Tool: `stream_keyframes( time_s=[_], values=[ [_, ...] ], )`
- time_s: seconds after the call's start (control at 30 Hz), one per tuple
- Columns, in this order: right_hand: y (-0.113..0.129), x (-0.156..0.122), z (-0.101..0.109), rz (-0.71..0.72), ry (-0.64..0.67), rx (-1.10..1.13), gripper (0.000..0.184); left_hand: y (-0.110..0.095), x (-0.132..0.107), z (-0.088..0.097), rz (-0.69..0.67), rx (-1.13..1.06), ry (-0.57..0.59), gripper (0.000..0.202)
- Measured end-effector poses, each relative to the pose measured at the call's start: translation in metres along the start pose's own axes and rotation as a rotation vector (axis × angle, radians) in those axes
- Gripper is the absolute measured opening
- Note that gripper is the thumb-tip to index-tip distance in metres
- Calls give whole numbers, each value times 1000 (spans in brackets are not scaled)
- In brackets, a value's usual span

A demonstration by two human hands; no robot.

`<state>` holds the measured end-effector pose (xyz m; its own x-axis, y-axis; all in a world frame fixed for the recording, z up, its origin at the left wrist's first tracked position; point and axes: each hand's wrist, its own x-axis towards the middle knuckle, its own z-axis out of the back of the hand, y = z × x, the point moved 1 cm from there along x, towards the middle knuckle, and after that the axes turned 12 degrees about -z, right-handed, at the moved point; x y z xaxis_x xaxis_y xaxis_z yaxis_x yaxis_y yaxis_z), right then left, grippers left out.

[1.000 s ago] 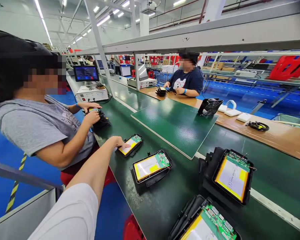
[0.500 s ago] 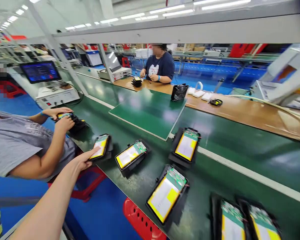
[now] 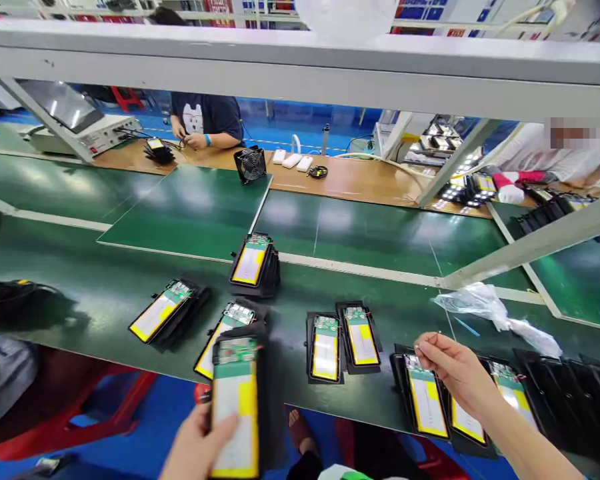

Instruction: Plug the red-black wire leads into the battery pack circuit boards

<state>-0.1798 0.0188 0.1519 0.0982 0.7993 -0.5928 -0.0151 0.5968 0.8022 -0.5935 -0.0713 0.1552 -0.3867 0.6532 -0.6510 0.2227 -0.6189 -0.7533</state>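
My left hand (image 3: pixel 200 437) grips an opened device (image 3: pixel 235 417) with a green circuit board, a white-and-yellow battery area and a black case. It is slightly blurred and partly covers another such device (image 3: pixel 214 341) on the bench. At the right, my right hand (image 3: pixel 455 373) has its thumb and fingertips pinched together; a tiny bit shows at the tips, too small to name. That hand is above several similar devices, including one (image 3: pixel 427 400) just left of it. In the middle lie two more, a left one (image 3: pixel 325 350) and a right one (image 3: pixel 361 337).
Other devices lie left on the green bench (image 3: pixel 290 287), one tilted (image 3: pixel 163 310), one near the divider (image 3: pixel 253 260). A plastic bag (image 3: pixel 480 307) and black cases (image 3: pixel 570 393) are right. A small fan (image 3: pixel 251 164) stands across. Co-workers sit opposite; a red stool (image 3: pixel 95 407) is below.
The view has swung to the right. My left hand, stretched out to a device beside the left co-worker before, now holds a device close in front of me. My right hand has come into view.
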Motion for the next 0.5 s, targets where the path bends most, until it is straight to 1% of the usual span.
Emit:
stream_keyframes(
  time_s=[0.07, 0.13, 0.17, 0.23, 0.3, 0.37, 0.43, 0.5],
  values=[
    [-7, 5, 12, -15, 8, 81, 29, 21, -1, -66, -82, -10, 166, 55],
    [-15, 9, 25, -32, 21, 134, 28, 41, 5, -122, -154, -12, 292, 53],
    [-19, 10, 32, -41, 24, 154, 28, 50, 9, -145, -186, -1, 327, 53],
    [-27, 12, 50, -69, 17, 196, 27, 66, 15, -183, -202, 37, 384, 54],
    [-33, 11, 70, -96, -11, 250, 27, 75, 18, -213, -223, 86, 423, 55],
    [-36, 11, 87, -121, -47, 287, 29, 80, 20, -237, -257, 136, 449, 54],
    [-37, 12, 98, -125, -55, 280, 31, 80, 23, -255, -282, 187, 453, 51],
    [-38, 16, 100, -96, -29, 219, 29, 80, 30, -269, -290, 241, 436, 48]
  ],
)
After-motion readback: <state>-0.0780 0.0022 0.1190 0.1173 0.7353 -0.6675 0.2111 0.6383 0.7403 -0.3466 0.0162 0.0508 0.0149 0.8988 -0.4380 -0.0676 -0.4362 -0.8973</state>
